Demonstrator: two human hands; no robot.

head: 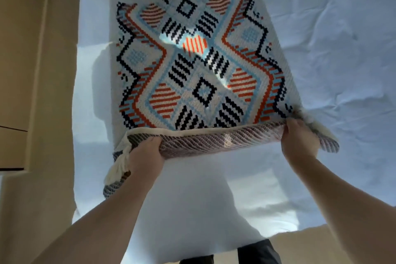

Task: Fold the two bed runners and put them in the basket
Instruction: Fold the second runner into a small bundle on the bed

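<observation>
Evidently only mid-fold, the woven bed runner (192, 64) patterned in orange, blue and black lies on the white-sheeted bed (332, 49), its near edge gripped by the left hand (147, 152) and right hand (299, 141); neither second runner nor basket shows.

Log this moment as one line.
phase: folding | left hand: grips runner near edge | right hand: grips near edge | runner: on bed
</observation>
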